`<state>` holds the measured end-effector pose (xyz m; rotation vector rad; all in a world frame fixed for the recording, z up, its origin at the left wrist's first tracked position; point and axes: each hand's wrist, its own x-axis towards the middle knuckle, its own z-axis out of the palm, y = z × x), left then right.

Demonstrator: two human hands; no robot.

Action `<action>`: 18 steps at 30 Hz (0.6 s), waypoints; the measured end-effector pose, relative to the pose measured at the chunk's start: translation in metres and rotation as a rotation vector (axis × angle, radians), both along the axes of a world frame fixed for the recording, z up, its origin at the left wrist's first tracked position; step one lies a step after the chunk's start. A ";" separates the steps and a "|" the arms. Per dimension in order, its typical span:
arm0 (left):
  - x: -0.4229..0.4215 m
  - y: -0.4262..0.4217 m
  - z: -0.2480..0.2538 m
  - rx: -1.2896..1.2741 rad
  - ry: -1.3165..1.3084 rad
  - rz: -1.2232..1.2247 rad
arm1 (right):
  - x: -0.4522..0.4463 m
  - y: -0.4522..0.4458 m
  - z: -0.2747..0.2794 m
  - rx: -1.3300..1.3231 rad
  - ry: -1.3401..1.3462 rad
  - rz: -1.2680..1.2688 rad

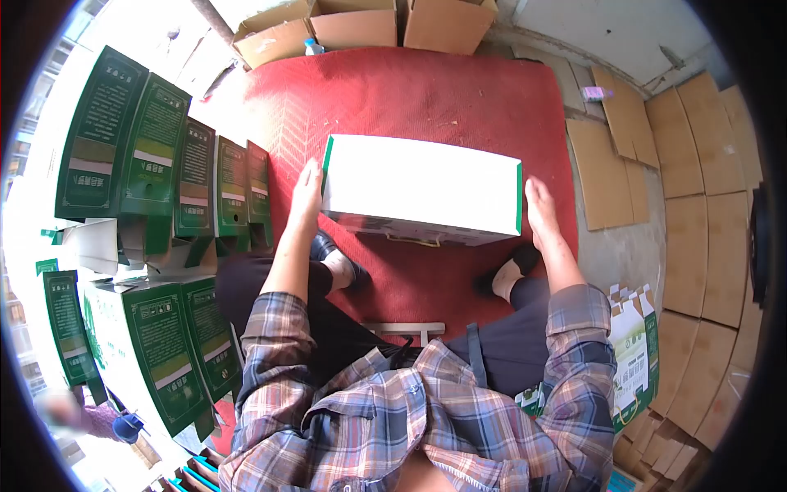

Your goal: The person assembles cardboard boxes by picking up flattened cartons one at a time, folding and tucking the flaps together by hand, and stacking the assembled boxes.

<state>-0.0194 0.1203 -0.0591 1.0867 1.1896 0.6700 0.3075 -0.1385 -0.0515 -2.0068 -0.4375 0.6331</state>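
Observation:
A white box point(422, 184) with green edges lies between my two hands, over the red mat, its white face up and a small handle on the side towards me. At its left end is my left hand point(307, 193), fingers together and flat along the green edge. My right hand point(540, 209) is at the right end, its palm facing the box and its fingers stretched out; whether it touches the box is hard to tell. Both feet rest on the mat point(426, 98) on either side below the box.
Green printed boxes point(164, 353) stand in rows at the left. Brown cartons point(357, 26) line the far edge, and more are stacked point(684, 234) at the right. Flattened cardboard point(602, 176) lies right of the mat. A white and green box point(631, 361) stands near my right elbow.

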 end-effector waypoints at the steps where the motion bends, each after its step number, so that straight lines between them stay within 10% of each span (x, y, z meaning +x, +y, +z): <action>1: 0.001 0.002 0.000 -0.275 -0.130 -0.012 | -0.003 0.002 -0.003 -0.037 0.128 0.014; 3: 0.002 0.000 0.000 -0.346 -0.261 -0.059 | -0.014 0.003 0.020 -0.303 0.542 0.008; 7: -0.012 -0.004 0.005 -0.323 -0.322 -0.069 | -0.009 -0.002 0.009 -0.279 0.545 0.060; 15: -0.047 0.005 0.025 -0.142 -0.905 -0.269 | 0.011 -0.033 0.056 0.597 0.679 -0.083; 18: -0.012 -0.020 0.045 -0.209 -0.509 -0.143 | 0.018 -0.032 0.023 0.440 0.592 -0.040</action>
